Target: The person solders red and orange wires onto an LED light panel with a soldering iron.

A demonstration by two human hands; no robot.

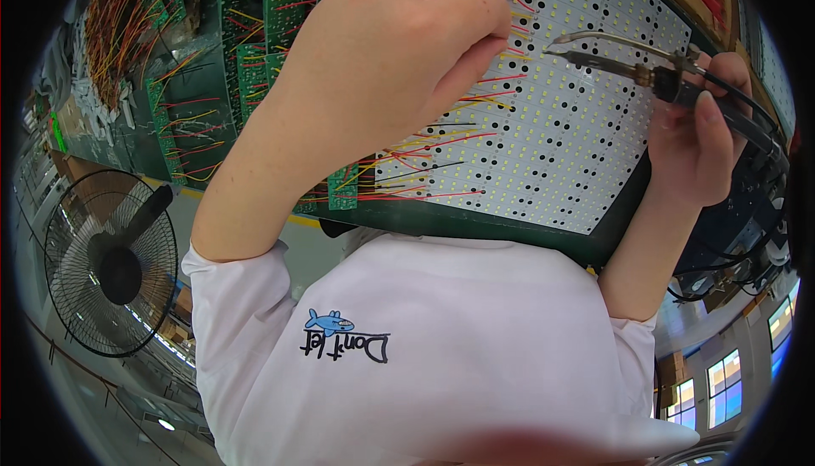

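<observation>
My right hand (700,143) grips a soldering iron (671,84) with a thin curved metal tube fixed alongside it. The iron's tip points left, above the white LED boards (543,160), which carry rows of small yellowish LEDs and black round spots. My left hand (407,42) is closed in a pinch over the left part of these boards, its fingertips a short way left of the iron's tip. Red and yellow wire ends (516,52) show just past those fingertips; what the pinch holds is hidden. Below the hand, red, black and yellow wires (441,165) lie across the boards.
Green circuit boards (255,84) with wires attached lie in rows on the left. Beyond them is a heap of red and yellow wires (123,33). A black fan (115,266) stands at the lower left. Dark cables (764,143) trail behind my right hand.
</observation>
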